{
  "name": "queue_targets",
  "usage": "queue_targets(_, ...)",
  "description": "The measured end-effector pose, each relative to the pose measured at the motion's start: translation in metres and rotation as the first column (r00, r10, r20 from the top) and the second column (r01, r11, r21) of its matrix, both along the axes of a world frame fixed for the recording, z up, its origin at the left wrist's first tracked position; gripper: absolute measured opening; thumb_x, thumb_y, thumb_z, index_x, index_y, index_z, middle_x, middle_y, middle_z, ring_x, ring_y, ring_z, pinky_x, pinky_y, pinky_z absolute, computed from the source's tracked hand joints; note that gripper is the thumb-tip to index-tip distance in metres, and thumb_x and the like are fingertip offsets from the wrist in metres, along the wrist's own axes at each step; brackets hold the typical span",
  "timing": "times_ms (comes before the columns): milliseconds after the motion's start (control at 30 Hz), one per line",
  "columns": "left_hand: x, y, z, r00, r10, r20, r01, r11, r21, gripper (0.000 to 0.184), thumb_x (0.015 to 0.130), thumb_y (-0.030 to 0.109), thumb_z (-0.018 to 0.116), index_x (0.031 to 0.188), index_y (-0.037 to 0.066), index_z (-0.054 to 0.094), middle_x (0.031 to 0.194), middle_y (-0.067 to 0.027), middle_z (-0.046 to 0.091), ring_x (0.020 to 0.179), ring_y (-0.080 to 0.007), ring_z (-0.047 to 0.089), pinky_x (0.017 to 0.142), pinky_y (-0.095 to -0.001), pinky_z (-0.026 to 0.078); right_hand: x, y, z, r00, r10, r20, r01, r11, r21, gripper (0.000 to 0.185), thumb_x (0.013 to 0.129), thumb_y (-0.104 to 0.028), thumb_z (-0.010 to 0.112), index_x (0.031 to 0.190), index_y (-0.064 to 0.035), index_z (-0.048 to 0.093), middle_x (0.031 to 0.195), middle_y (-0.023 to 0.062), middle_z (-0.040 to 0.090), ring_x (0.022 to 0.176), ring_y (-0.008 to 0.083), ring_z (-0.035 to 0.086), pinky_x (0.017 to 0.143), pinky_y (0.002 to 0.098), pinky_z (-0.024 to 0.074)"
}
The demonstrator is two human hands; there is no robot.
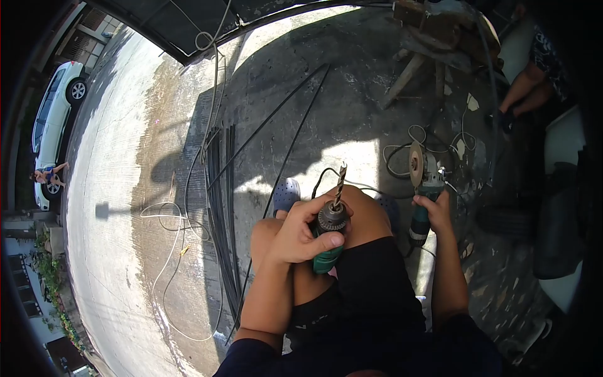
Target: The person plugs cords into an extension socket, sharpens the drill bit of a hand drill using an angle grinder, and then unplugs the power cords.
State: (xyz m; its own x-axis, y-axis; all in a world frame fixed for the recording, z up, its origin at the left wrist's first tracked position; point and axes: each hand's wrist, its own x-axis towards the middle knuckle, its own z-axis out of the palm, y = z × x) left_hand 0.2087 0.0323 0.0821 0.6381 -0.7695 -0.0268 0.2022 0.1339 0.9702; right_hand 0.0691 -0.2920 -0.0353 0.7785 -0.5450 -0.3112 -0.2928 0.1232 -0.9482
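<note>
My left hand [301, 235] is wrapped round the chuck end of a green power drill [328, 256], which rests over my lap. A twist drill bit [340, 186] sticks up out of the chuck [333, 217], pointing away from me. Off to the right, my right hand [435, 210] grips the body of an angle grinder [421, 221]. The grinder's brown disc [416, 164] faces left, and its head is beyond my fingers. The drill's lower part is hidden behind my hand and legs.
Long dark metal bars [220, 188] lie on the ground to the left, with a pale cable [164, 292] looping beside them. A wooden stand [408, 78] is at the upper right, near another person's arm [524, 88]. A white car [56, 119] is parked across the road.
</note>
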Motion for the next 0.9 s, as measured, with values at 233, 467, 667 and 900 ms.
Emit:
queue_targets(233,0.008,0.007,0.0,0.988,-0.093,-0.123,0.093,0.996,-0.003,0.037,0.072,0.012,0.082,0.102,-0.002,0.064,0.084,-0.0101,0.07,0.076,-0.0171,0.067,0.071,-0.0282,0.052,0.004,0.003,-0.006,0.999,0.033,-0.028,-0.034,0.999,-0.021,0.022,0.077,-0.009,0.08,0.09,0.0022,0.066,0.077,0.0085,0.071,0.068,0.0173,0.069,0.064,0.0316,0.0546)
queue_targets(467,0.029,0.011,-0.001,0.894,-0.37,-0.253,0.334,0.926,-0.175,0.045,0.055,0.014,0.067,0.097,-0.003,0.067,0.086,-0.0134,0.071,0.082,-0.0211,0.069,0.074,-0.0299,0.051,-0.001,-0.001,-0.014,0.996,0.088,0.009,-0.089,0.981,0.172,0.033,0.085,-0.017,0.081,0.105,0.0011,0.062,0.086,0.0089,0.069,0.071,0.0199,0.07,0.064,0.0333,0.0565)
queue_targets(667,0.033,0.011,-0.006,0.858,-0.417,-0.3,0.348,0.901,-0.259,0.046,0.055,0.014,0.067,0.098,-0.003,0.066,0.085,-0.0132,0.071,0.082,-0.0208,0.068,0.079,-0.032,0.051,-0.01,-0.013,-0.025,0.984,0.102,0.149,-0.154,0.904,0.398,0.044,0.099,-0.038,0.069,0.119,-0.0006,0.055,0.099,0.0104,0.067,0.081,0.0209,0.07,0.07,0.0349,0.0584)
queue_targets(900,0.03,0.005,-0.009,0.875,-0.377,-0.304,0.297,0.913,-0.278,0.049,0.06,0.015,0.077,0.101,-0.006,0.059,0.081,-0.015,0.066,0.075,-0.0252,0.068,0.072,-0.0356,0.055,-0.022,-0.025,-0.037,0.988,0.079,0.137,-0.132,0.885,0.447,0.044,0.098,-0.037,0.07,0.118,-0.0002,0.057,0.098,0.0108,0.067,0.081,0.0216,0.071,0.07,0.0355,0.0594)
